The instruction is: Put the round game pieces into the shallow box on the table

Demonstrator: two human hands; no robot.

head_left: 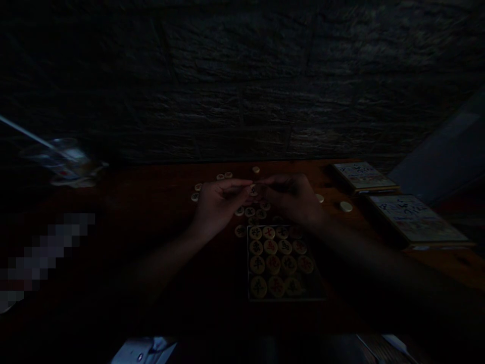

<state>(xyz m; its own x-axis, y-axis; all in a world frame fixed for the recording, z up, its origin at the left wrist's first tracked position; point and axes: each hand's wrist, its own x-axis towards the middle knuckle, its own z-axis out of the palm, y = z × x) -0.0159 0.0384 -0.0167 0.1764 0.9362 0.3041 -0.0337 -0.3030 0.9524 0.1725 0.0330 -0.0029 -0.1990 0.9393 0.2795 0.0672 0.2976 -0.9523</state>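
Observation:
A round Chinese chess piece [253, 190] with a dark character is held up between my two hands over the table. My left hand [216, 205] pinches it from the left with thumb and fingers. From the other side, the fingertips of my right hand [293, 198] close on the same piece. Loose pieces [249, 212] lie on the wood below and around my hands. Nearer to me stands a square clear box [316, 289] with rows of red and black pieces [276, 286]; its front right corner holds no piece.
Two flat printed boxes [419, 217] lie at the right, one behind the other. White-looking discs [346, 206] rest near them. A clear cup [70, 159] with a straw stands at the left. A dark stone wall [242, 101] borders the table's back edge. The scene is very dim.

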